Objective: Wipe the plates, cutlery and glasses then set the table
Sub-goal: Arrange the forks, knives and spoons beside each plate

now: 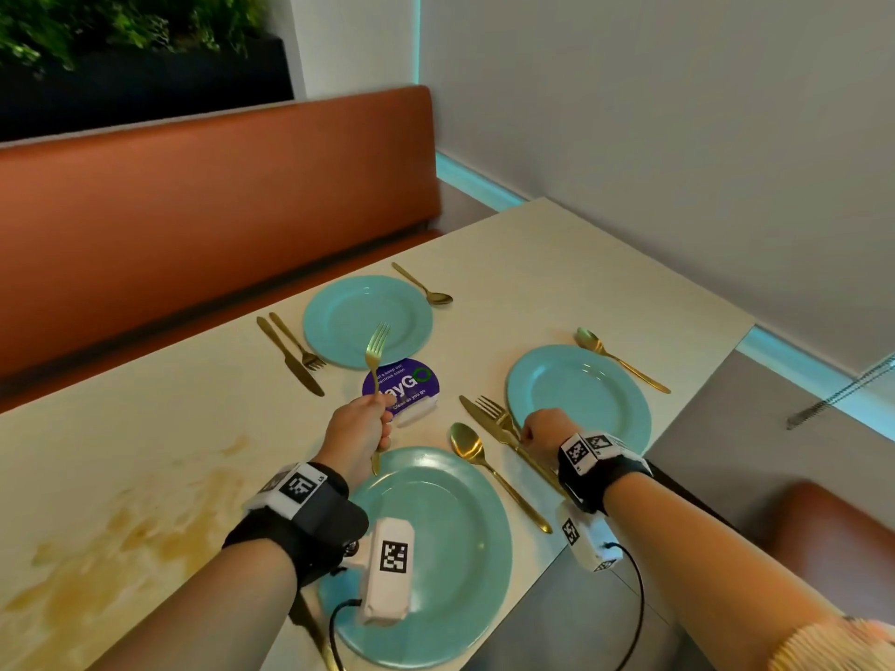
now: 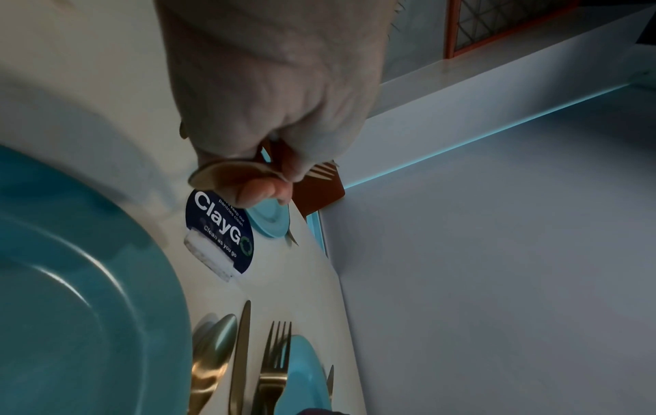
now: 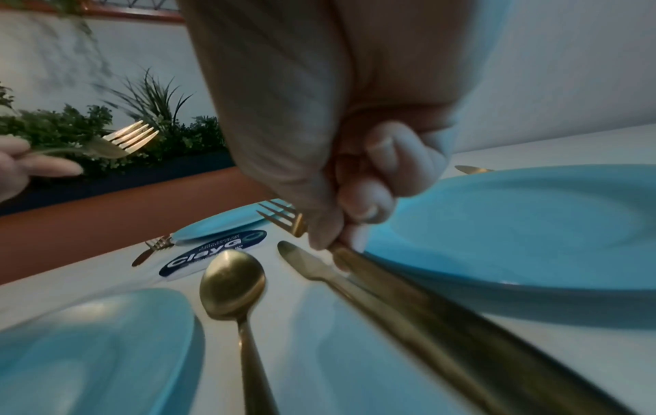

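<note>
My left hand [image 1: 368,423] grips a gold fork [image 1: 376,353] by its handle and holds it upright, tines up, above the far rim of the near teal plate [image 1: 450,530]. The left wrist view shows that hand [image 2: 277,118] with the fork's tines [image 2: 321,170] poking out beyond the fingers. My right hand [image 1: 537,431] is curled on the handle of a second gold fork [image 1: 491,409], which lies beside a gold knife [image 1: 477,416] just left of the right teal plate [image 1: 581,394]. In the right wrist view the fingers [image 3: 369,196] pinch that fork's handle [image 3: 284,214].
A gold spoon [image 1: 466,447] lies between the near and right plates. A far teal plate [image 1: 358,322] has a knife and fork [image 1: 290,355] on its left and a spoon [image 1: 428,290] behind. A purple ClayGo sticker [image 1: 411,385] marks the table centre. Brown stains [image 1: 121,525] lie left. An orange bench [image 1: 193,186] stands behind.
</note>
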A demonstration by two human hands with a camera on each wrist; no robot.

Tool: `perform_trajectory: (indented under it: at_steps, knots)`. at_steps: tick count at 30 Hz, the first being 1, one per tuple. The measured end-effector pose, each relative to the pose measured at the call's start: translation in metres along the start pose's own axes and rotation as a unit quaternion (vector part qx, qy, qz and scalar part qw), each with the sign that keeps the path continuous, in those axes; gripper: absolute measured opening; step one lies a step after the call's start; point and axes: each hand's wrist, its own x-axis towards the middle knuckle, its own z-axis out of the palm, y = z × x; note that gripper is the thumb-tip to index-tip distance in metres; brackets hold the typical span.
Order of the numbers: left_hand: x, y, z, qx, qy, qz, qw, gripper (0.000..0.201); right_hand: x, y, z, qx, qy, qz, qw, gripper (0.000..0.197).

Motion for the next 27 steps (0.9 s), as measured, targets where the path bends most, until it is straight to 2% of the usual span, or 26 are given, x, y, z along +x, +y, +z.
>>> perform_trajectory:
  at_steps: [10, 15, 27]
  knots:
    - [0.004, -0.005, 0.001, 0.006, 0.001, -0.012, 1.0, 0.02, 0.014, 0.005, 0.003, -0.031, 0.018, 0.03, 0.999, 0.022]
    - [0.005, -0.006, -0.001, 0.013, 0.002, -0.018, 1.0, 0.016, 0.019, 0.0, -0.001, -0.038, 0.011, 0.028, 0.999, 0.019]
    - [0.01, -0.011, -0.006, 0.027, 0.004, -0.015, 0.999, 0.019, 0.024, -0.015, 0.001, -0.083, 0.007, 0.013, 0.996, 0.024]
